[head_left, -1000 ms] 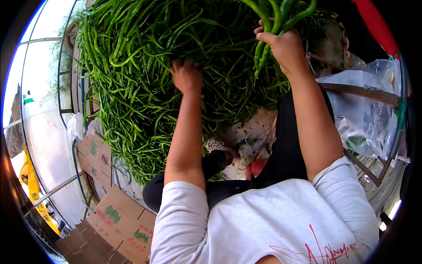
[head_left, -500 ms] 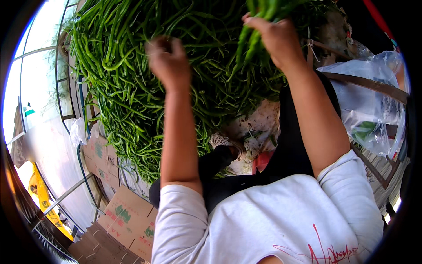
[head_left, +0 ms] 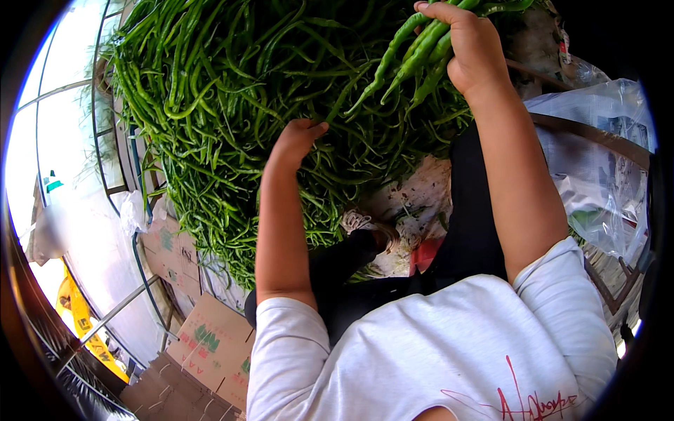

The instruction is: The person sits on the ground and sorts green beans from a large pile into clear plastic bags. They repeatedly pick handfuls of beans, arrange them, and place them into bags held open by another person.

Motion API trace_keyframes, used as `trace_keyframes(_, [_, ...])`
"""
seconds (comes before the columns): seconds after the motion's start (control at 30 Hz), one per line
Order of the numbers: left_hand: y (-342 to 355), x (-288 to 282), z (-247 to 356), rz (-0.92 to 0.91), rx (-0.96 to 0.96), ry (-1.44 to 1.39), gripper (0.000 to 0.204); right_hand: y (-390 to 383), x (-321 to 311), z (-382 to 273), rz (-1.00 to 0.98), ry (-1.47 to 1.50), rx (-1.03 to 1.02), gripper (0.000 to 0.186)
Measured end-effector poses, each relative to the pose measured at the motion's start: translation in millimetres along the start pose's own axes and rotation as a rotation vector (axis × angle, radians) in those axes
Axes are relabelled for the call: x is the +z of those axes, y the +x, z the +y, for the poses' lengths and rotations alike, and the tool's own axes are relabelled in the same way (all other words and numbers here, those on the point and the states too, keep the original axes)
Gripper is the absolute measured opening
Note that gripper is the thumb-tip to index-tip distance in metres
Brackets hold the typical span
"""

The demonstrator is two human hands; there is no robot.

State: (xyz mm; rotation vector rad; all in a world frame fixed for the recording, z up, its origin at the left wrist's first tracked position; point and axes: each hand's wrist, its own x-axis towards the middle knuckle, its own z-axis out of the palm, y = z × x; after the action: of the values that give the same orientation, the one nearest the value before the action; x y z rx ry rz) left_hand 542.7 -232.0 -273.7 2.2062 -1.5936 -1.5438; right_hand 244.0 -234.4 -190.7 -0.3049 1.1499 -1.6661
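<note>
A large heap of long, thin green chili peppers (head_left: 210, 147) fills the far left and middle. My right hand (head_left: 477, 52) is closed round a bunch of green chili peppers (head_left: 420, 57) above the heap's right side, their tips hanging toward the lower left. Lower and to the left, my left hand (head_left: 300, 142) is at the heap's surface with its thumb pointing right. Its fingers are curled and partly hidden, so what they pinch, if anything, does not show.
Clear plastic bags (head_left: 597, 161) hang by a metal frame at the right. Printed cardboard (head_left: 210, 344) lies at the lower left, near a pale plastic sheet wall (head_left: 98, 245). My shoe (head_left: 361, 222) touches the heap's near edge.
My left hand has moved down and to the right along the heap. My right hand, still holding its bunch of green chili peppers, has shifted slightly right and up.
</note>
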Motion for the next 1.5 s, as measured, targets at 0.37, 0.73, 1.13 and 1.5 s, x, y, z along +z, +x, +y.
trace_keyframes(0.37, [-76, -73, -23, -0.501, 0.035, -0.797, 0.025, -19, 11, 11, -0.413, -0.287, -0.029, 0.017])
trace_keyframes(0.73, [-135, -49, 21, 0.061, 0.514, 0.058, 0.031, -79, 25, 53, -0.975, -0.795, -0.468, 0.033])
trace_keyframes(1.13, [-130, -44, 64, 0.135, 0.726, -0.733, 0.031, -91, 29, 45, -1.071, -0.325, 0.439, 0.034])
trace_keyframes(1.5, [-5, 70, -1, 0.252, 0.567, -0.043, 0.030, 13, -39, -33, -0.061, -0.038, -0.163, 0.023])
